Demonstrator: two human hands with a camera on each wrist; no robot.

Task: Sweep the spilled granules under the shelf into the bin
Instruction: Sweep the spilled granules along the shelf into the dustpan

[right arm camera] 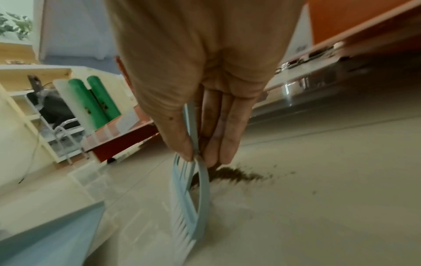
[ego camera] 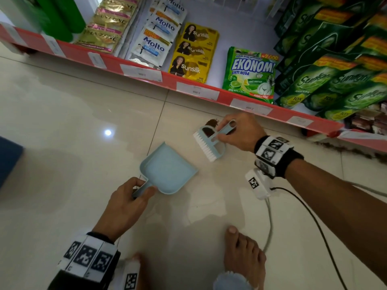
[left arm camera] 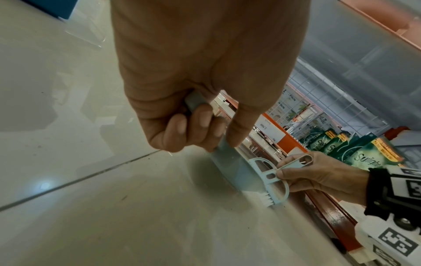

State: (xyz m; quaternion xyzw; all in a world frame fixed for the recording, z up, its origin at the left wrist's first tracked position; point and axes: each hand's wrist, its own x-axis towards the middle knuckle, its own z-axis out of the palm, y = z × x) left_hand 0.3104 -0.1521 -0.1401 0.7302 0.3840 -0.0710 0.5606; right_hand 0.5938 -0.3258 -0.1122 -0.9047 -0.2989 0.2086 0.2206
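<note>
We see a floor of pale glossy tiles, smooth enough to mirror a ceiling light and the shelf edge. The dustpan looks like light blue matt plastic, smooth inside. The brush has the same matt blue plastic body, with stiff white bristles along its edge. The granules are dark brown, dry and coarse, lying in a rough loose heap. The shelf front is a red glossy strip carrying white paper price labels. The sachets and green pouches on it are shiny printed plastic film. Our wristbands look like black cloth.
</note>
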